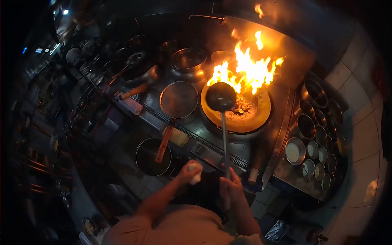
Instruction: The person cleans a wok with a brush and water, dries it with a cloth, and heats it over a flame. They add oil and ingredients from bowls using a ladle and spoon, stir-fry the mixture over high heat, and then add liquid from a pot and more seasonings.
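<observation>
Flames [253,67] rise high from the back of a large wok [261,112], which has pieces of food [242,107] in it. My right hand [231,185] is closed around the long metal handle of a ladle [221,96], and the ladle's dark bowl is over the wok's left part. In front of my body, my left hand [189,172] grips a whitish cloth [196,173], away from the wok. Left of the wok, a round strainer [179,99] with a wooden handle rests on the stove, its handle reaching over a dark pot [149,162].
Several metal bowls [295,151] with contents crowd the right counter beside a tiled wall [359,130]. A metal pot [188,60] stands behind the strainer. Another pan [143,77] with a wooden handle lies farther left. A grated gutter [190,132] runs along the stove's front.
</observation>
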`<action>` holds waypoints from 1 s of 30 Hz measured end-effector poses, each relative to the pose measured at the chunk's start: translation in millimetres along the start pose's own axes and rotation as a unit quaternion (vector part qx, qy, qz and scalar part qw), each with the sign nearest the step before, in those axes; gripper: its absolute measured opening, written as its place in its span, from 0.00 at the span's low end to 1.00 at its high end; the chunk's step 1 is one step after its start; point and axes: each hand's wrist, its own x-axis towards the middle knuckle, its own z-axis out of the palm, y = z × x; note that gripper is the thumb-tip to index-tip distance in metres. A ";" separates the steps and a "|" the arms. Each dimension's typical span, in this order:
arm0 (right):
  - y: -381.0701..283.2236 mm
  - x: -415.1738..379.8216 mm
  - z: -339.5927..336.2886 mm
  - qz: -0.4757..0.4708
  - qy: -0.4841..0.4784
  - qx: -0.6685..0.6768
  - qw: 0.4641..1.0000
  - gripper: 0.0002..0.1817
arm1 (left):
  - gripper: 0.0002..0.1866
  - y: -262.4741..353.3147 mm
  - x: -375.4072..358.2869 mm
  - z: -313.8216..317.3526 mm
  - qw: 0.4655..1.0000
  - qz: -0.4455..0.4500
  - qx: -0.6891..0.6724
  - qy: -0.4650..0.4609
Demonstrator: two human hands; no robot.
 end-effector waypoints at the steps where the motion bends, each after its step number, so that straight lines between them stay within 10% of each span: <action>1: 8.8 1.5 7.7 0.026 -0.021 -0.021 0.999 0.33 | 0.18 -1.9 -42.2 -17.8 0.998 -0.062 0.016 -0.002; 4: 38.4 3.9 37.8 0.095 -0.081 -0.072 0.990 0.35 | 0.30 -146.3 -132.1 -135.8 0.959 -0.080 0.236 0.134; 8: 88.3 19.3 87.7 0.155 -0.142 -0.117 0.971 0.39 | 0.34 -187.6 -268.9 -215.3 0.858 -0.284 0.241 0.353; 14: 180.7 56.7 139.1 0.202 -0.109 -0.298 0.927 0.38 | 0.38 -259.2 -374.1 -266.3 0.810 -0.387 0.176 0.404; 20: 296.7 152.7 132.2 0.046 -0.063 -0.754 0.653 0.38 | 0.38 -254.9 -396.8 -264.3 0.822 -0.363 0.178 0.401; 26: 388.2 212.4 120.9 0.064 0.042 -0.824 0.562 0.30 | 0.37 -258.9 -419.7 -291.7 0.810 -0.362 0.129 0.442; 30: 430.7 250.8 82.1 0.265 -0.024 -0.540 0.798 0.09 | 0.37 -255.8 -436.4 -307.4 0.820 -0.357 0.121 0.431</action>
